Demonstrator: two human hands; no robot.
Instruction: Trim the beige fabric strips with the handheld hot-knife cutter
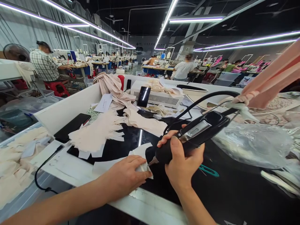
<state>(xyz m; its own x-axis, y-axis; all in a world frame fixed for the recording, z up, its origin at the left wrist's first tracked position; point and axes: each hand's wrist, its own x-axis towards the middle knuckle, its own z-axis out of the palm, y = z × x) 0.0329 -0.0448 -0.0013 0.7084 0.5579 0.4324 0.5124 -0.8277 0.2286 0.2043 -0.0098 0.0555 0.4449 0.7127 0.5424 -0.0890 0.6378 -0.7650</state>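
Left hand point(128, 175) grips pale layers point(140, 150) near the white front edge point(150, 207), right hand point(184, 164) a black tool point(206, 126) beside open tabletop point(234, 187).

Handheld tool point(203, 126) is black with a silver panel point(196, 132); cable point(206, 94) likewise black, work surface point(225, 187) black, cut fabric pieces point(97, 128) pale pinkish cream. Slim loop point(209, 171) is teal, knotted cloth point(276, 75) peach, vented box point(161, 99) white with dark slats. Seated co-worker's shirt point(44, 66) shows a dark-and-white check, stool point(57, 88) plain red
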